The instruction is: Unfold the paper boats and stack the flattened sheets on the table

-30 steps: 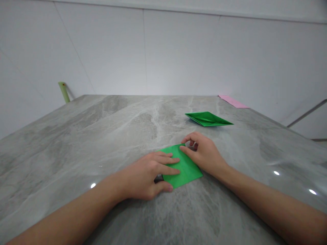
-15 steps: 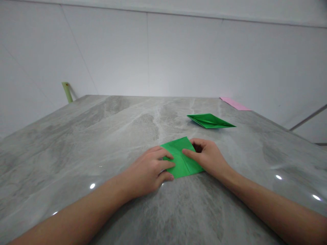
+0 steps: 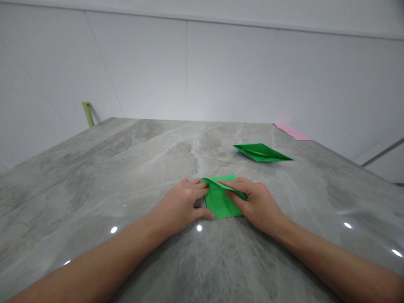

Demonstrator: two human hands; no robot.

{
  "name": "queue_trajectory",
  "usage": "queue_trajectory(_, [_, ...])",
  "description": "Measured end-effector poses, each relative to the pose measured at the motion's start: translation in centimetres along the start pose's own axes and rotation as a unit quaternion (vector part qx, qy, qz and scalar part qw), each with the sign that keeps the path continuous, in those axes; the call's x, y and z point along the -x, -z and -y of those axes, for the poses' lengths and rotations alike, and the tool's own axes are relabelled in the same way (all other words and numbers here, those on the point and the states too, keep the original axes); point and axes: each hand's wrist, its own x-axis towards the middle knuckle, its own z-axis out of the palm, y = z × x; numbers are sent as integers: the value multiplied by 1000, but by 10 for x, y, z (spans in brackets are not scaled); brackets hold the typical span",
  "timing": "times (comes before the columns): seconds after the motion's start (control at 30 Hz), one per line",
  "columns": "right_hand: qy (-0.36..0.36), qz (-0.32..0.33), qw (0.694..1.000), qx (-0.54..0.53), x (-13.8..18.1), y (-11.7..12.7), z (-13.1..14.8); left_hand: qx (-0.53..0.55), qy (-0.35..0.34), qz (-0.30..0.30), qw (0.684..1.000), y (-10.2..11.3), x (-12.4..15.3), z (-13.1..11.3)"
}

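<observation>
Left to right: pale-green strip (image 3: 88,114) leans by the wall (image 3: 221,71) past the counter's (image 3: 151,164) far left corner. My left hand (image 3: 181,204) is flat-ish, fingers spread, thumb well apart; fingertips and thumb rest on the left edge of the green paper (image 3: 221,206), no grip. Paper lies on the counter between my hands, one layer lifted as a slanting flap. My right hand (image 3: 261,206) has thumb and index nearly closed, flap between them; can't tell what the curled fingers touch. Beyond it, the folded green piece (image 3: 261,152), apart from both hands; pink paper (image 3: 292,131) at the far right edge.

Risks, my read: left hold is light and only at the edge, so a pull on the flap could drag or twist the whole sheet. Uneven pull could put a crease off-line. Too hard a tug could tear it at a fold.

Vs half a second ago: sheet was flat with cross creases showing; now the flap is up. Left fingers sit further back toward the edge, right index now reaches across. Folded piece and pink paper unmoved on the counter.
</observation>
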Motion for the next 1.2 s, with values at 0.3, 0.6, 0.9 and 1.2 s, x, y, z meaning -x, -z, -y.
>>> queue_trajectory(0.3, [60,39,997,-22,-3,4,-12,7,-22,-112,993,1,0,2])
queue_trajectory(0.6, [131,56,989,31,-3,-1,-7,35,-59,-123,990,0,0,4])
queue_trajectory(0.9, [104,-116,988,22,2,2,-8,616,202,-115,753,-1,-9,-11])
queue_trajectory(1.2, [276,-18,951,135,4,-1,3,679,215,-77,698,-5,-7,-20])
